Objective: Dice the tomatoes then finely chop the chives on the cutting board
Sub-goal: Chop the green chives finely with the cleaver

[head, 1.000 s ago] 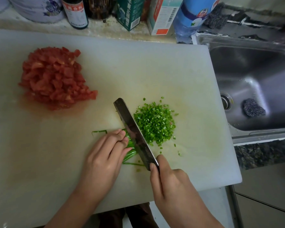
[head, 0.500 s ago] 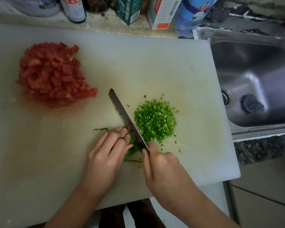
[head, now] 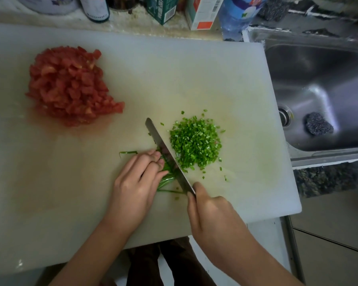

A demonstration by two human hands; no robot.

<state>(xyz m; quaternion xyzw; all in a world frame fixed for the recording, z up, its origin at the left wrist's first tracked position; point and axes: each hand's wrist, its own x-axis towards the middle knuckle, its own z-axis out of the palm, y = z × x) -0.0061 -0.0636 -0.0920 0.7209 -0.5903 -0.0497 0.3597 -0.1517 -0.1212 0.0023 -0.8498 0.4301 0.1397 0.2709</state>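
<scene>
At twelve o'clock a dark bottle (head: pixel 97 9), green carton (head: pixel 163 9) and barcoded white carton (head: pixel 203 13) stand behind the cutting board (head: pixel 174 69), lettering unreadable. The left hand (head: pixel 136 182) pins the uncut chives (head: pixel 167 180) with curled fingers at five o'clock; the right hand (head: pixel 213 215) grips the knife (head: pixel 165 153). Chopped chives (head: pixel 194 141) lie at three, diced tomatoes (head: pixel 70 85) at ten.

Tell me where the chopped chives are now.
In the head view, the chopped chives sit right of centre on the cutting board, just right of the knife blade, on the sink side.
</scene>
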